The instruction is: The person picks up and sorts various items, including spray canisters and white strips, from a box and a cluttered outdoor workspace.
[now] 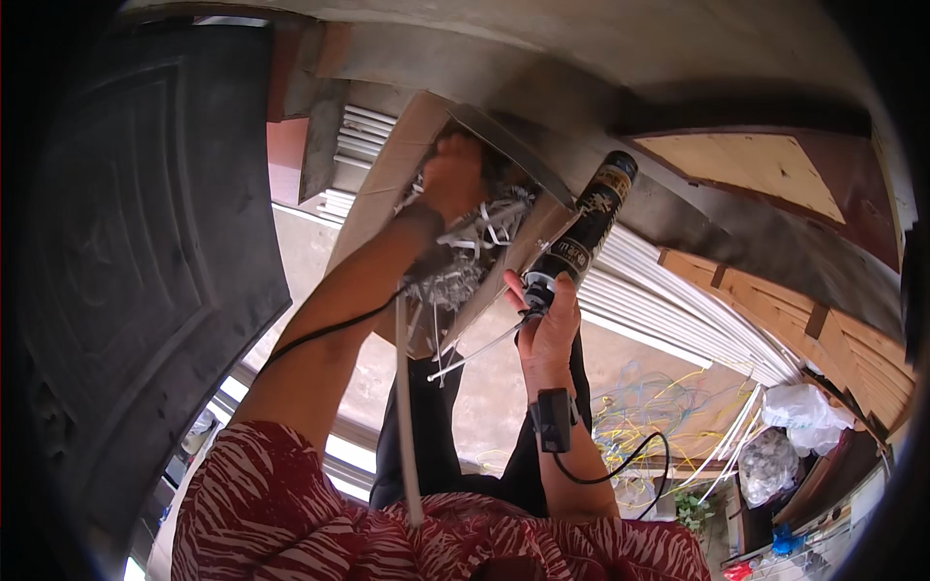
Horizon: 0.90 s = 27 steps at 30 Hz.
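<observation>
My right hand [548,312] grips a black aerosol-style can [588,225] by its narrow nozzle end; the can bears writing, and a thin white tube [476,352] runs from it to the lower left. My left hand [456,174] reaches into a tall cardboard box [378,189]. Its fingers are blurred and partly hidden, so whether they hold anything cannot be told. Around and below that hand, the box holds tangled grey and white plastic strips and small pieces [454,283]. The can is just to the right of the box's side.
A dark panelled door [145,218] stands on the left. Long white pipes [654,305] lie behind the box and to the right, near a wooden slatted piece [785,305]. Yellow and blue wires [647,414] tangle on the floor. Filled plastic bags [770,465] sit at the lower right.
</observation>
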{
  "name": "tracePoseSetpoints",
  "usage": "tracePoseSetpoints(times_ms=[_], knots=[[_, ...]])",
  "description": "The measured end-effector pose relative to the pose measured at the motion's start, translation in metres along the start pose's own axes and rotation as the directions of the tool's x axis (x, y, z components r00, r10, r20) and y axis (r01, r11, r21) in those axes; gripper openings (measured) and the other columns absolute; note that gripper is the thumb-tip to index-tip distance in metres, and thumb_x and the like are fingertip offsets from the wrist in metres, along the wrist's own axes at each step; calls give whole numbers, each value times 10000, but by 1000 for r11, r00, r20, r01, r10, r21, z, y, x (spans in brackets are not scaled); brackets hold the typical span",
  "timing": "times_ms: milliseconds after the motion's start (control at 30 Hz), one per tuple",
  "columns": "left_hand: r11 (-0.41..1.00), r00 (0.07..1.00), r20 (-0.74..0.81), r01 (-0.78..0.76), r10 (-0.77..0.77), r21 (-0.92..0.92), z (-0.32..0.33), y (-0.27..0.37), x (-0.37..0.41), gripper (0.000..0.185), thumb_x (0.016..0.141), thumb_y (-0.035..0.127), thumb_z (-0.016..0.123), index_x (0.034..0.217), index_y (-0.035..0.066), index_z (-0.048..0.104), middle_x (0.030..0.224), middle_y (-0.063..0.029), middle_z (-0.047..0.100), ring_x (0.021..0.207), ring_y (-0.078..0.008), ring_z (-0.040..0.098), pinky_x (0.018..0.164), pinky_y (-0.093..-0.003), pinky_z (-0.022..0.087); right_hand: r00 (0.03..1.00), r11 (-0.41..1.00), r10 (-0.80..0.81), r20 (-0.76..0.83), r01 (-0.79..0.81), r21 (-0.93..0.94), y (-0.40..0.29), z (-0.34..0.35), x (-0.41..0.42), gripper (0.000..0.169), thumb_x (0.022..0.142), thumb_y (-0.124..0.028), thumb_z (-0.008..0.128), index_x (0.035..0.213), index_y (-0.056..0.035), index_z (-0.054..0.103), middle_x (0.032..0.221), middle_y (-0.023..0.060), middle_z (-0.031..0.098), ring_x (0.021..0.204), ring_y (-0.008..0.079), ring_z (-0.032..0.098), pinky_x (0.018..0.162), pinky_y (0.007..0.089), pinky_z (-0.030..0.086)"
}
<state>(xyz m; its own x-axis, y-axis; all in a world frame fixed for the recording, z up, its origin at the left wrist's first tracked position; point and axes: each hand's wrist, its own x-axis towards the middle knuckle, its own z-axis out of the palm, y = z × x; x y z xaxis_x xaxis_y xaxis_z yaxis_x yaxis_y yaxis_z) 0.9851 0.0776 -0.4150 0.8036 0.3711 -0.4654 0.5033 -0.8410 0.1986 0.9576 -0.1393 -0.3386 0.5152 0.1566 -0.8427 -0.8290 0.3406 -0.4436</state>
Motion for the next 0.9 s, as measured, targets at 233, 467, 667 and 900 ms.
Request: tracePoseSetpoints(times_ms=[233,467,667,900], knots=[[977,996,-84,-58,41,-205,37,-51,4,648,642,190,714,1211,26,448,1194,-203,495,1115,-376,494,877,-442,470,999,999,33,-5,-33,-43,-3,5,1,559,778,-452,671,1119,-50,486,939,51,588,843,326,663,740,408,525],[958,976,195,147,-99,-247,67,-50,-10,465,676,143,645,1139,175,612,1225,-134,532,1091,-360,515,942,-436,422,1000,1000,-9,-23,9,0,-3,0,2,545,782,-431,670,1112,-35,496,921,63,587,840,320,661,770,426,529],[984,987,-149,-90,68,-152,57,-51,-21,339,647,94,603,966,164,697,1185,-75,573,1139,-294,469,969,-437,380,999,993,33,0,-33,110,-6,-2,2,400,839,-252,629,1136,-31,478,934,45,565,783,155,597,794,479,567],[952,976,46,218,-213,-217,46,-22,35,476,675,276,713,1108,106,617,1057,-162,609,1012,-340,577,837,-442,477,998,998,55,-5,-55,31,-1,-5,3,441,837,-356,614,1084,-15,482,875,73,576,814,263,632,902,512,480]])
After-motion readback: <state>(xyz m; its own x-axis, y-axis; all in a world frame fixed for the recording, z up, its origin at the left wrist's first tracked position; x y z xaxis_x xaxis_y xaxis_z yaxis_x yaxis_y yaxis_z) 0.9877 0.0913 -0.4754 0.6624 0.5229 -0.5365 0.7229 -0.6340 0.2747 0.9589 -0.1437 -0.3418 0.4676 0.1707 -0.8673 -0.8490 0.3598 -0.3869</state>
